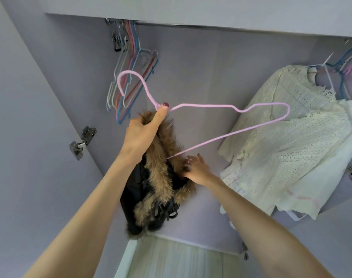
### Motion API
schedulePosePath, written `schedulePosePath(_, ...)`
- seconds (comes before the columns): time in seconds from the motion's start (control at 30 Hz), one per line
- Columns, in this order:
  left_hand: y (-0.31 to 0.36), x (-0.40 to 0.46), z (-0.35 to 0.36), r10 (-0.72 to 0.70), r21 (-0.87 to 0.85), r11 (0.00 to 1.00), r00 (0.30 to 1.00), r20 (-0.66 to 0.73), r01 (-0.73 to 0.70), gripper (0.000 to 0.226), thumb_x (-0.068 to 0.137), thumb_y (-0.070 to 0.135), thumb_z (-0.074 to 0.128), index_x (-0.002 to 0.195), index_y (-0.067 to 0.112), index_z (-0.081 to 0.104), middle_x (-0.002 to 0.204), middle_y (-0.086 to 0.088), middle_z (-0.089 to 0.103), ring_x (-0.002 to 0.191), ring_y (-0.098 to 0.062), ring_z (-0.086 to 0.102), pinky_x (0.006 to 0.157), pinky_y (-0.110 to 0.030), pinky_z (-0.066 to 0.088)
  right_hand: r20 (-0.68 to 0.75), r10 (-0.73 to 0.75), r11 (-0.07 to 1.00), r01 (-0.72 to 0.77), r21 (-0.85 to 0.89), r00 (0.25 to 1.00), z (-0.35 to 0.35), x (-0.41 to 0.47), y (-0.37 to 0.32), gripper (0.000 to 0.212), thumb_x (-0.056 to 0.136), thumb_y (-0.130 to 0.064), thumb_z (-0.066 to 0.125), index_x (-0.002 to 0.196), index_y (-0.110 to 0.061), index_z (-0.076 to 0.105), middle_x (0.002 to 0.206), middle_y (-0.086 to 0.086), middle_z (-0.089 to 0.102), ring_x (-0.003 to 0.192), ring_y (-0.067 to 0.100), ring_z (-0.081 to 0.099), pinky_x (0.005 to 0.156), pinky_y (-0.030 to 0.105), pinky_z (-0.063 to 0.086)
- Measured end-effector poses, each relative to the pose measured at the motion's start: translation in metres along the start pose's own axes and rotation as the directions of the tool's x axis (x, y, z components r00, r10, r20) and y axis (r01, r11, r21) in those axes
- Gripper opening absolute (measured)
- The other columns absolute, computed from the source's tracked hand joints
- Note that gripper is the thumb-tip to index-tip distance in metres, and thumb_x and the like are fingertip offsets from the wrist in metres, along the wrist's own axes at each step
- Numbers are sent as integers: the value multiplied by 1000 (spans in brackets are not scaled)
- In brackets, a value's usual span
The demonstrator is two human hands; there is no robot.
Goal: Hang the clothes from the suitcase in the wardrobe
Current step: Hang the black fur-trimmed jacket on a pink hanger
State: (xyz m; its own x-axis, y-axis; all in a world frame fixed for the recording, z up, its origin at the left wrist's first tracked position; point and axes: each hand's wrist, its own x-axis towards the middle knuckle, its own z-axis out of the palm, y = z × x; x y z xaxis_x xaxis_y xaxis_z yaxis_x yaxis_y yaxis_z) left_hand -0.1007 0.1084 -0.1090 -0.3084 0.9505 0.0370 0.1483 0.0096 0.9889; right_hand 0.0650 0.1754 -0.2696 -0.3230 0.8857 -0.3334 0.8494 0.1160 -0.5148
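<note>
Black garment with tan fur trim bunched, hanging below left hand grip. Pink hanger pinched at neck, hook above thumb, triangle out right, tilted. Right hand fingers in fur, below hanger's lower bar.

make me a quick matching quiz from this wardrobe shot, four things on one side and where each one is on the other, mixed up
Things
1. pink hanger
2. fur-trimmed dark garment
3. cream lace top
4. bunch of bare hangers

Places
A. hanging at the right of the wardrobe
B. hanging at the rail's left end
C. pinched at its neck by the left hand
D. dangling below the left hand, the right hand at its fur

Pairs: 1-C, 2-D, 3-A, 4-B
</note>
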Motion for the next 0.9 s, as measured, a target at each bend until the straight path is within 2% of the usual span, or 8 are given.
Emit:
schedulePosePath(0.13, 4, 1, -7, -71, -32, 997, 996, -57, 69, 31, 80, 58, 58, 74, 30, 48, 75, 14, 41, 62, 2, 39, 62, -18, 30, -162, 98, 934, -35, 354, 982, 8, 1, -5, 34, 91, -17, 52, 124, -8, 54, 121, 10, 58, 114, 29, 54, 97, 35, 43)
schedulePosePath(0.23, 1, -3, -13, -97, 13, 995, 987, -129, 99, 31, 89, 45, 53, 70, 22, 48, 69, 4, 38, 58, -7, 34, 56, -24, 26, -299, 266, 794, -32, 607, 916, -3, -10, 1, 31, 95, -11, 45, 124, -1, 49, 121, 14, 56, 114, 31, 53, 90, 27, 38)
schedulePosePath(0.33, -10, -5, -18, -77, 204, 974, 989, -125, 101, 40, 94, 36, 46, 61, 15, 38, 54, 1, 29, 50, -13, 27, 49, -29, 20, -309, 306, 756, -33, 653, 901, -25, -17, 13, 20, 97, -10, 43, 115, -2, 50, 113, 12, 55, 109, 29, 52, 89, 26, 37)
schedulePosePath(0.47, -21, -4, -22, -46, 412, 908, 996, -75, 73, 34, 96, 26, 40, 64, 15, 47, 60, -5, 45, 57, -18, 41, 54, -33, 30, -209, 224, 641, 18, 767, 952, -64, -31, 31, 17, 91, -6, 54, 105, -5, 63, 106, 14, 66, 103, 29, 62, 96, 43, 48)
schedulePosePath(0.63, -35, 3, -18, -14, 646, 764, 1000, 18, -1, 33, 95, 29, 40, 79, 6, 57, 78, -13, 56, 85, -37, 53, 86, -44, 43, -183, 291, 646, -52, 761, 939, -93, -45, 47, 24, 85, 4, 53, 92, -11, 70, 78, 3, 71, 83, 25, 64, 71, 32, 54)
schedulePosePath(0.73, -38, 1, -6, 35, 692, 719, 998, 55, -63, 31, 96, 29, 39, 78, 7, 53, 73, -8, 52, 74, -31, 46, 89, -46, 41, -267, 393, 637, -51, 769, 880, -101, -50, 44, 13, 85, -5, 59, 93, -8, 69, 81, 6, 68, 81, 25, 64, 78, 36, 52)
schedulePosePath(0.83, -36, -2, 7, 57, 714, 693, 996, 76, -94, 29, 97, 28, 38, 84, 6, 52, 79, -9, 52, 76, -29, 44, 90, -45, 39, -388, 361, 738, -5, 675, 848, -107, -57, 31, 9, 84, -6, 61, 79, -13, 64, 78, 4, 63, 70, 17, 60, 66, 29, 50)
schedulePosePath(0.9, -36, -4, 16, 88, 723, 680, 992, 88, -125, 29, 96, 29, 39, 81, 7, 50, 80, -9, 52, 81, -33, 50, 90, -45, 38, -449, 295, 828, 9, 560, 843, -111, -61, 23, 7, 83, -9, 62, 84, -11, 69, 79, 5, 65, 77, 22, 63, 72, 34, 52)
